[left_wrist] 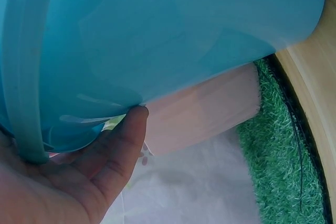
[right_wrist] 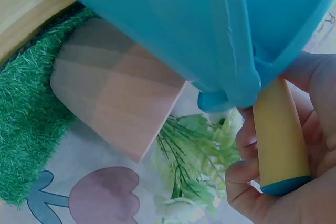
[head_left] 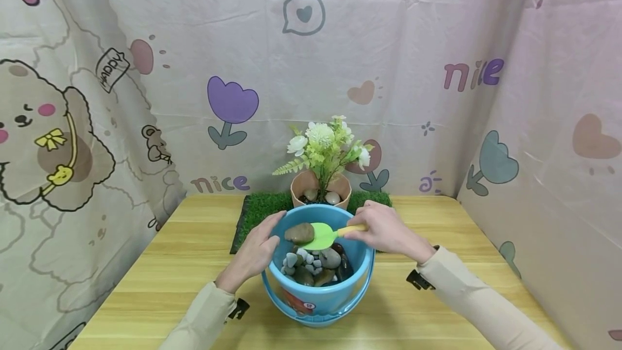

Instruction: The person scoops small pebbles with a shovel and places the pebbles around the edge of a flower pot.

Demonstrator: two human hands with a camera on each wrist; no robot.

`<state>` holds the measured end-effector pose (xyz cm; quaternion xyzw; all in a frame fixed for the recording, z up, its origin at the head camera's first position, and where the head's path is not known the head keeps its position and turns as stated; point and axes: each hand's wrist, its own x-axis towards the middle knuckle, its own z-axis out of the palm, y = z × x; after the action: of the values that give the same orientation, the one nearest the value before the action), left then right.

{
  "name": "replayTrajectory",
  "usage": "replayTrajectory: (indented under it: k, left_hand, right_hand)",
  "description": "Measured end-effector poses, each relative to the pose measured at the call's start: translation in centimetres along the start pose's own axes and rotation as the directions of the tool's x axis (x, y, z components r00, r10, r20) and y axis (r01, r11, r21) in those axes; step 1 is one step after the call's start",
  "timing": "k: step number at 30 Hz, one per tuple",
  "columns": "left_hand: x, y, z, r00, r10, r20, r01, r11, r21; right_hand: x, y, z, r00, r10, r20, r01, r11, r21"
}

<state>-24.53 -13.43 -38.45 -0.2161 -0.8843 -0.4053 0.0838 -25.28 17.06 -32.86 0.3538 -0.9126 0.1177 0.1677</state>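
Note:
My right hand grips the yellow handle of a small shovel with a green blade. One large brown stone lies at the blade's tip, above the inside of a blue bucket. On the bucket's left side, my left hand holds the rim, its fingers against the outer wall in the left wrist view. Inside the bucket are small white pebbles and several larger dark and grey stones. The bucket's handle hangs down along its front.
Behind the bucket, a peach pot with white flowers and a few stones stands on a green turf mat. The wooden table meets a printed cloth backdrop at the back and sides.

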Motion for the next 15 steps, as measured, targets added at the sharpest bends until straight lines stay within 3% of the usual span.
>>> replayTrajectory:
  k: [15]
  left_hand:
    - [0.0, 0.1, 0.0, 1.0, -0.004, 0.0, 0.004, 1.0, -0.017]
  right_hand:
    - [-0.1, 0.8, -1.5, 0.998, 0.056, -0.033, -0.056, 0.998, -0.009]
